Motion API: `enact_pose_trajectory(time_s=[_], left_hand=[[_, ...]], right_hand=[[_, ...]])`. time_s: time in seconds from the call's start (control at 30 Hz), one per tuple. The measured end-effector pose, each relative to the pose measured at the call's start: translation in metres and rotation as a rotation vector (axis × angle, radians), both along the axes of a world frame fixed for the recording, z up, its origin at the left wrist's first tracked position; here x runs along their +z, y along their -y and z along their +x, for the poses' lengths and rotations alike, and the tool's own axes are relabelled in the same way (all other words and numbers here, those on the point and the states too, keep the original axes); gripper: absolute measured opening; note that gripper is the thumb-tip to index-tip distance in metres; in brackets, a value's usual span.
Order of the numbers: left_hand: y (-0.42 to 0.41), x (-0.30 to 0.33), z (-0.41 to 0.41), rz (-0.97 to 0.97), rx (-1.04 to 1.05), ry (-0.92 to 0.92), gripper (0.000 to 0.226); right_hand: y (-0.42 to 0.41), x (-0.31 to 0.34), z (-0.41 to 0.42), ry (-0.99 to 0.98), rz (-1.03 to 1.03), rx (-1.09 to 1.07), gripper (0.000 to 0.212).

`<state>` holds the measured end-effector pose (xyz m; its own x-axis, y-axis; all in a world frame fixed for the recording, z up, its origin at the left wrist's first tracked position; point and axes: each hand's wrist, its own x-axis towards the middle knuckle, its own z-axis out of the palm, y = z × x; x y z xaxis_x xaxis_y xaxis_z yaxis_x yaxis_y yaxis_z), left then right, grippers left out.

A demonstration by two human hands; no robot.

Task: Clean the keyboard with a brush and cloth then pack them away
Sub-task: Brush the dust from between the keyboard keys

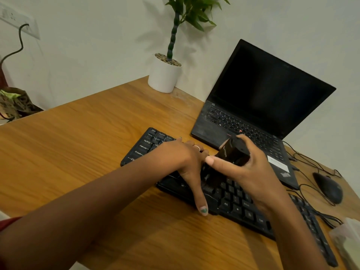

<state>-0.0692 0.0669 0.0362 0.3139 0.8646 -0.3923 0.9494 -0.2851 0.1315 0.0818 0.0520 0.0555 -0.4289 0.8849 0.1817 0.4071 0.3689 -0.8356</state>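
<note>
right hand (251, 172) grips the black brush (231, 154), fingers (216, 160) curled round its handle, bristles down on the keyboard (235, 203). left hand (183, 160) lies flat, fingers straight, pressing the keys just beside the bristles on the tabletop (87, 152).

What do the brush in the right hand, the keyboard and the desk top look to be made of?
Brush: dark glossy body, likely hard plastic, going by the sheen; dark bristles, fibre unclear.
Keyboard: matte black plastic, with white printed legends on moulded keys.
Desk: warm brown wood grain under a smooth, slightly shiny finish; solid wood or laminate cannot be told.
</note>
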Motion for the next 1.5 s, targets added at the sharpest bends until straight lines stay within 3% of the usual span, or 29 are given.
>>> enact_pose_trajectory(time_s=[0.07, 0.2, 0.33, 0.47, 0.53, 0.63, 0.8, 0.93, 1.07, 1.23, 1.37, 1.43, 1.5], left_hand=[[-0.001, 0.0, 0.0, -0.006, 0.008, -0.007, 0.135], [0.0, -0.001, 0.0, 0.003, 0.006, 0.003, 0.136], [0.0, 0.0, 0.001, 0.002, 0.001, -0.024, 0.138], [-0.001, -0.001, 0.0, 0.012, -0.007, -0.027, 0.137], [-0.001, -0.002, 0.0, 0.007, -0.005, -0.027, 0.138], [-0.001, -0.002, 0.0, 0.004, 0.002, -0.026, 0.139], [-0.002, -0.003, -0.001, 0.006, -0.004, -0.026, 0.138], [-0.001, -0.002, 0.0, 0.006, 0.002, -0.033, 0.14], [-0.002, -0.002, 0.0, 0.008, -0.011, -0.033, 0.137], [-0.001, -0.002, 0.001, 0.004, 0.005, -0.034, 0.14], [-0.001, -0.002, 0.0, 0.006, 0.003, -0.03, 0.138], [0.0, -0.001, 0.001, 0.004, 0.001, -0.033, 0.139], [0.0, -0.001, 0.001, 0.007, 0.004, -0.033, 0.14]], right_hand=[[-0.003, -0.004, 0.001, 0.014, 0.113, -0.09, 0.047], [-0.004, 0.0, 0.004, -0.008, -0.019, -0.054, 0.049], [-0.011, -0.008, 0.005, 0.083, 0.245, -0.262, 0.047], [-0.009, 0.006, 0.012, 0.02, -0.114, -0.019, 0.056], [-0.011, 0.005, 0.013, 0.001, -0.085, -0.045, 0.052], [-0.014, -0.007, 0.008, 0.05, 0.174, -0.225, 0.04], [-0.013, 0.003, 0.012, -0.021, -0.118, -0.056, 0.056], [-0.018, -0.015, 0.006, 0.022, 0.212, -0.266, 0.041], [-0.016, -0.006, 0.005, 0.005, 0.039, -0.09, 0.049], [-0.025, -0.02, 0.003, 0.075, 0.297, -0.263, 0.055], [-0.023, -0.007, 0.01, -0.021, 0.006, -0.156, 0.062], [-0.026, -0.011, 0.011, 0.008, 0.087, -0.233, 0.064], [-0.027, -0.02, 0.006, 0.031, 0.251, -0.297, 0.052]])
